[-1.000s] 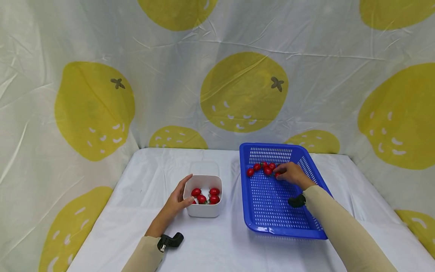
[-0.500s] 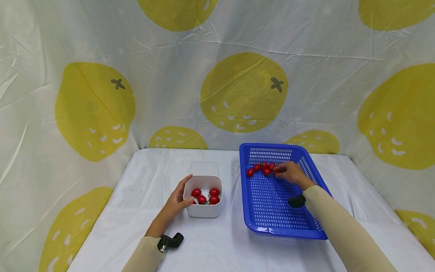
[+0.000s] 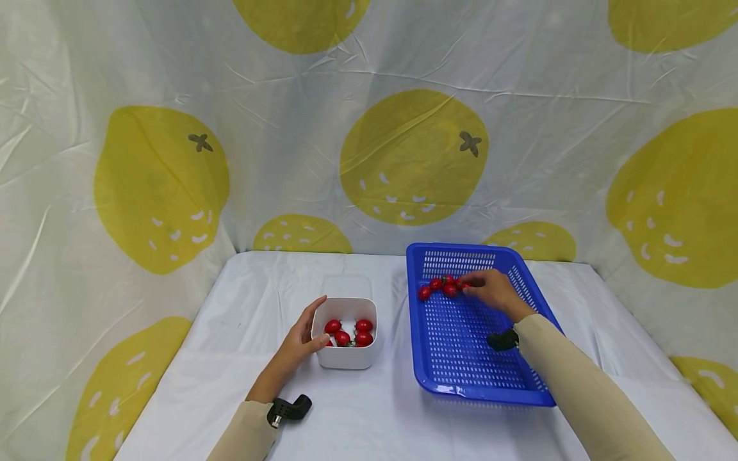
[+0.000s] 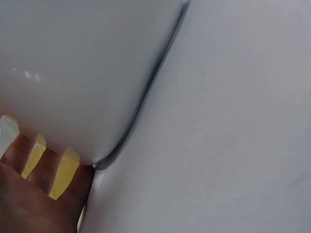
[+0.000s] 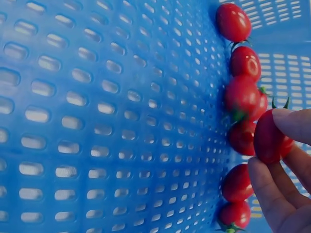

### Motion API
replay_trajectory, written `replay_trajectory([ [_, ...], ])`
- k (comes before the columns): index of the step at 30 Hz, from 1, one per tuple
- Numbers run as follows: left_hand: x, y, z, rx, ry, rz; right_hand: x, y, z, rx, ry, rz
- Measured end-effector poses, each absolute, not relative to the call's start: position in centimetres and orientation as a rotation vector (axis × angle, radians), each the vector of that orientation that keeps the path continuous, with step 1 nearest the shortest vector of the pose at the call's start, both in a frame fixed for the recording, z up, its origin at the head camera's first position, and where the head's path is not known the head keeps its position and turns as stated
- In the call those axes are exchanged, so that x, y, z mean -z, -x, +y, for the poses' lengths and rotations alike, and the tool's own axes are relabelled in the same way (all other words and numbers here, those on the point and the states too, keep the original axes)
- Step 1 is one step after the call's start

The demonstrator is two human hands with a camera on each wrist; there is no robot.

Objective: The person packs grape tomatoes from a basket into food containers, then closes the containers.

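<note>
My left hand (image 3: pixel 300 339) holds the left side of a white square container (image 3: pixel 346 360), its thumb at the near rim. In the left wrist view the fingers (image 4: pixel 43 170) lie along the container's wall (image 4: pixel 97 77). Inside sit several red cherry tomatoes (image 3: pixel 342 337). My right hand (image 3: pixel 494 293) is inside a blue perforated basket (image 3: pixel 461 346), near its far end. In the right wrist view thumb and fingers pinch a cherry tomato (image 5: pixel 266 138) with a green stem. More cherry tomatoes (image 5: pixel 243 94) lie in a row beside it on the basket.
A clear lid-like piece (image 3: pixel 348 283) lies flat behind the container. White cloth (image 3: pixel 369 422) covers the table, and a lemon-print curtain (image 3: pixel 288 160) hangs behind and at both sides. The basket's raised rim (image 3: pixel 484 394) surrounds the right hand's area.
The right hand has shifted slightly left and farther in with the pinched cherry tomato. A neighbouring cherry tomato has slid a little left. The left hand and container stay put.
</note>
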State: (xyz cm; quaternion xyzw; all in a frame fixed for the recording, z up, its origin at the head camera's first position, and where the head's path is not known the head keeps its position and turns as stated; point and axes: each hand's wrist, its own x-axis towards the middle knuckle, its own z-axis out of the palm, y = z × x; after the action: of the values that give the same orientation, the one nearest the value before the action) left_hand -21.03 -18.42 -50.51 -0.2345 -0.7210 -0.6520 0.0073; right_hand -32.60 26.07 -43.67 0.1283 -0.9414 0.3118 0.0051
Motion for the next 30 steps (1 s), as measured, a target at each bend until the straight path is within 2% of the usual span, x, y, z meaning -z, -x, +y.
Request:
replay_trajectory([
  [30, 50.9, 21.2, -18.6, 2.039, 0.715, -2.264, 41.2, 31.2, 21.8, -1.144, -0.540, -2.786],
])
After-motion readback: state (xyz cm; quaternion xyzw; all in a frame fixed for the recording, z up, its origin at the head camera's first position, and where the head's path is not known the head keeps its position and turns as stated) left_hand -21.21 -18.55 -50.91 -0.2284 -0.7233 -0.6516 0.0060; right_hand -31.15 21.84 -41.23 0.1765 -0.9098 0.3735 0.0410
